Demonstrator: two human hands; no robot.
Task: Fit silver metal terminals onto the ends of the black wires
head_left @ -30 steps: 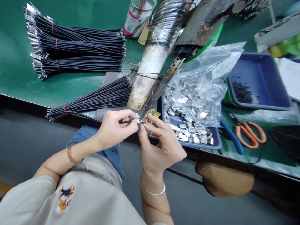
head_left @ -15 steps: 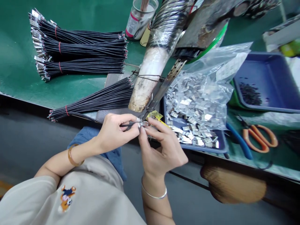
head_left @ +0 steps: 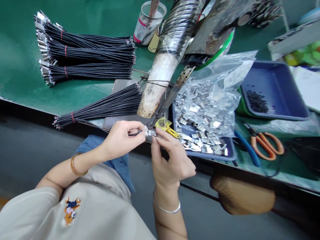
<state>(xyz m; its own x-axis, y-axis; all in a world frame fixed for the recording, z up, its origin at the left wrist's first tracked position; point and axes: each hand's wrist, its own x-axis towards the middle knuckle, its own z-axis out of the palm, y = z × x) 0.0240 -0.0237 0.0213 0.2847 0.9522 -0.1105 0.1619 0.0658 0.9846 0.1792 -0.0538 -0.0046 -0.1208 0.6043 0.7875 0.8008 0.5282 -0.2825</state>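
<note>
My left hand (head_left: 121, 138) is closed in a pinch on a black cable (head_left: 135, 134) close to its end. At that end sits a small silver metal connector (head_left: 150, 133), just past my left fingertips. My right hand (head_left: 172, 155) has thumb and forefinger closed at the connector's right end. Directly behind the fingers is the lower end of a slanted metal bar (head_left: 172, 95), beside a wrapped, stained white tube (head_left: 157, 76). A tied bundle of black cables (head_left: 107, 102) lies left of the tube, its bare ends toward me.
Three tied cable bundles (head_left: 90, 51) with metal connectors lie at the back left. On the right, a blue tray (head_left: 231, 154) holds a plastic bag and loose metal shells. Beyond are orange-handled scissors (head_left: 266, 146), a blue tray of black bits (head_left: 285, 90) and a yellow cutter (head_left: 172, 132).
My right hand has shifted slightly rightward along the connector, showing more of its metal. My left hand keeps its pinch on the cable. The view has turned a little to the right.
</note>
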